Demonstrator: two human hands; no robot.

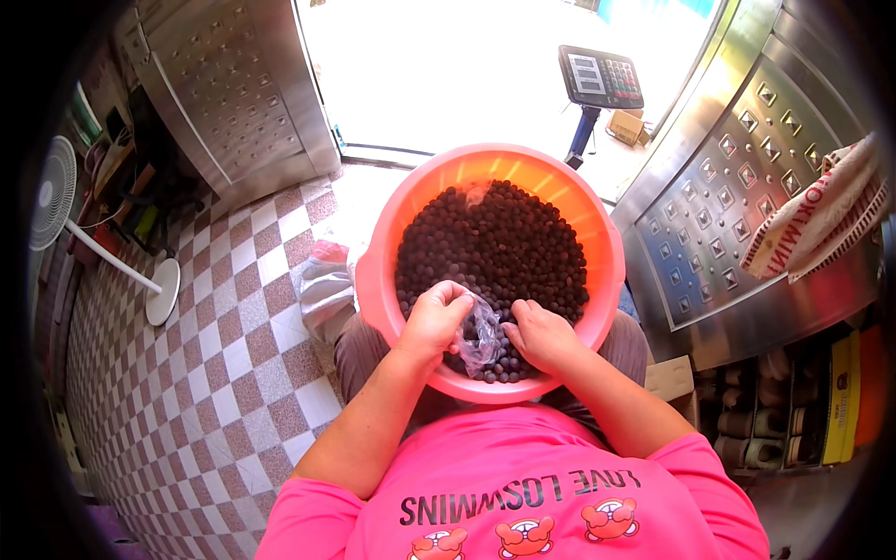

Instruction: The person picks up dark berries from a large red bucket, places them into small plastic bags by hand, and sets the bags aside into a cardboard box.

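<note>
A pink plastic tub (611, 261) with an orange-looking inside rests over my lap. It holds a heap of small, dark, round balls (495, 238), like berries or seeds. At the near side of the heap, my left hand (434, 322) pinches the edge of a clear plastic bag (481, 336), which hangs crumpled over the balls. Just to the right of the bag, my right hand (543, 336) is lowered among the balls with its fingers curled. What those fingers hold, if anything, is hidden.
Beyond the tub stands a scale with a keypad display (602, 77), by a bright doorway. Metal doors (238, 84) flank it, with a cloth bag (812, 215) at the right one. A white fan (163, 289) stands left on checkered tiles. A shoe rack (770, 420) is at lower right.
</note>
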